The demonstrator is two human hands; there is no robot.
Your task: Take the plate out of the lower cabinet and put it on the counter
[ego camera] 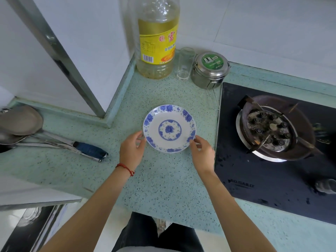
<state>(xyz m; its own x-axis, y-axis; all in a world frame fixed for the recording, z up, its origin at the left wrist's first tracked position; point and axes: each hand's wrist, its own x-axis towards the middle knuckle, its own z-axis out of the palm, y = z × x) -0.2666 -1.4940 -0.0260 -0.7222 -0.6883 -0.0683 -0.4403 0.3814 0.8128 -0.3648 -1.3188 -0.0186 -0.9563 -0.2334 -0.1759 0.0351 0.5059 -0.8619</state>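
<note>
Bare worktop point(160, 182) lies open beneath both wrists. Beyond the hands, an oil bottle point(157, 39), glass point(185, 64) and steel tin point(210, 70) block the way; ladles point(54, 140) lie left of the left hand point(131, 150), the stove point(272, 140) right of the right hand point(201, 153).

You see a white plate point(170, 128) with blue flower rim and blue centre ring, pale green speckled counter point(160, 182), yellow-labelled bottle point(157, 36) at its back edge, green-lidded steel tin point(210, 70), black hob point(263, 171), your red wrist string point(125, 168).
</note>
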